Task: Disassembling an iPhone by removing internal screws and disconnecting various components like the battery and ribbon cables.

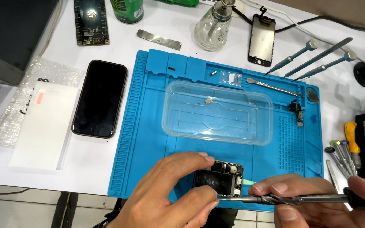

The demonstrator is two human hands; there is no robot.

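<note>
- While a blue silicone repair mat [148, 139] covers the white table [85, 169], a clear plastic rectangular tray [218, 113] is seen lying at its middle.
- A black smartphone [100, 98] is laid face up just left of the mat.
- An opened small phone with a black battery [216, 180] is gripped at the mat's near edge by the left hand [165, 194].
- A grey metal screwdriver [292, 199] is clasped by the right hand [330, 202], its tip touching the phone's lower edge.
</note>
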